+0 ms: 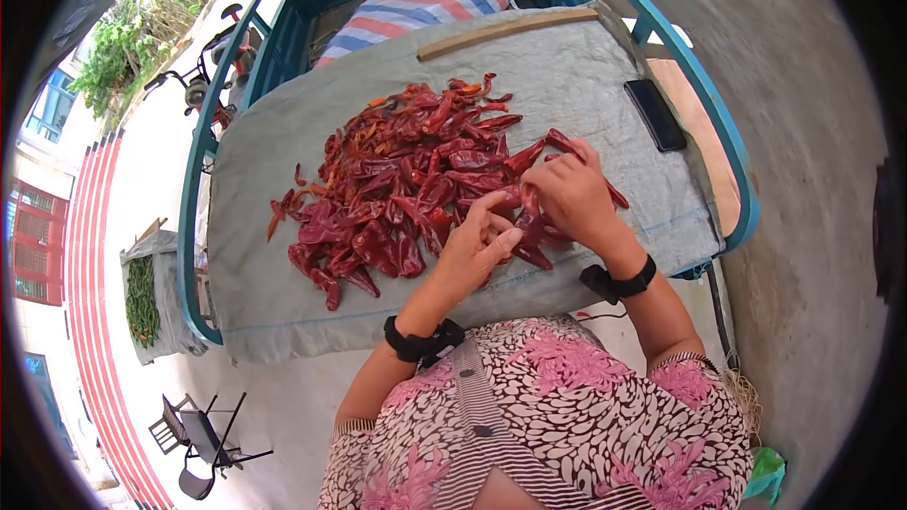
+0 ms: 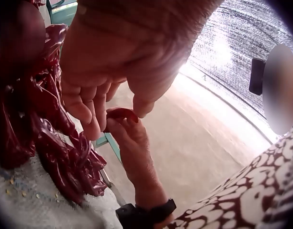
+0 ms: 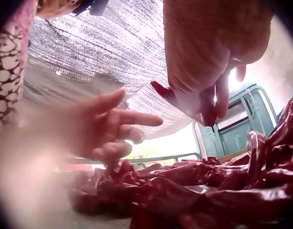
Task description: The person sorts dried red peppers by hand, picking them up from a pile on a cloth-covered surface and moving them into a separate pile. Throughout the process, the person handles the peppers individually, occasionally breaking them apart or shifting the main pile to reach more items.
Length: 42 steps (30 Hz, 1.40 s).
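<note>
Dark-red dried chilies (image 1: 416,179) in a loose heap on grey cloth (image 1: 283,312), seemingly glossy.

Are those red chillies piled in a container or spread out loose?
Spread out loose: the chillies lie in a low scatter directly on the grey cloth, with no container round them.

Head view looks straight down, wide; wrist views low, close, upward; all share chilli pile (image 1: 406,179).

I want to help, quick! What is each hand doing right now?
Left hand: open, holding nothing, over the chili pile.
Right hand: pinching one red chili.
</note>
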Available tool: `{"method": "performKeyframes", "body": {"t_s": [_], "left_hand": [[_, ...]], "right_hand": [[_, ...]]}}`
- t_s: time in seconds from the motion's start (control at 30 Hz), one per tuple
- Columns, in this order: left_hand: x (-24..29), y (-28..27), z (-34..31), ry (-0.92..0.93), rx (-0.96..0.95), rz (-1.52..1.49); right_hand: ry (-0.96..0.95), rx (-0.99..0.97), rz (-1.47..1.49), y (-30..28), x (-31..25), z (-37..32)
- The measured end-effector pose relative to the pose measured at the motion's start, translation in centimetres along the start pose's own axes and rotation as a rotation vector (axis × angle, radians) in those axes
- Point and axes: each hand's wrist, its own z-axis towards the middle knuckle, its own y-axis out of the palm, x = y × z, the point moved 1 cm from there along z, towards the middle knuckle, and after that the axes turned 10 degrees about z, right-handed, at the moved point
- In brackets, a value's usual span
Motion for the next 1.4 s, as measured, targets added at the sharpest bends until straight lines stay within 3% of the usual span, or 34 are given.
{"method": "performKeyframes", "body": {"t_s": [0.13,0.23,0.37,0.43,0.53,0.63,0.73,0.83,0.93,0.97,1.1,1.2,1.27,1.4], "left_hand": [[-0.1,-0.1,0.3,-0.027,-0.001,0.075],[-1.7,-0.3,0.3,-0.077,0.047,0.103],[-1.5,-0.5,0.0,-0.063,0.11,0.072],[-1.7,-0.8,0.0,-0.019,0.137,0.113],[-2.1,-0.8,0.3,-0.017,0.188,0.137],[-2.2,-0.7,0.0,-0.044,0.154,0.072],[-2.3,-1.1,-0.5,-0.056,0.152,0.074],[-2.3,-1.4,-0.9,-0.056,0.177,0.066],[-3.0,-0.8,-0.5,-0.003,0.182,0.104],[-2.8,-0.5,-0.5,0.065,0.169,0.261],[-0.9,0.7,0.3,0.323,0.154,0.849],[-1.1,1.9,1.0,0.357,0.152,1.087],[-1.8,2.4,1.5,0.354,0.131,1.184],[-3.5,2.8,2.0,0.381,0.275,1.11]], "right_hand": [[-0.048,-0.071,0.11,0.3,-1.1,-0.8],[0.104,-0.03,0.121,-1.1,0.4,-0.4],[0.085,0.02,-0.116,-1.9,3.8,0.7],[0.078,-0.014,-0.144,-1.2,4.6,1.2],[0.131,-0.118,0.06,2.2,4.1,2.7],[0.107,-0.177,-0.048,6.5,5.0,2.2],[0.203,-0.257,0.017,6.2,5.0,2.2],[0.15,-0.11,0.091,4.3,5.4,2.4],[0.254,0.112,0.347,1.4,4.0,2.7],[0.407,0.185,0.56,0.8,3.7,2.5],[0.729,0.507,0.977,-0.6,4.7,1.4],[0.695,0.478,0.367,0.4,5.9,-0.8],[0.636,0.418,0.377,-0.2,4.9,-2.3],[0.498,0.206,0.447,-0.5,1.0,-4.1]]}}
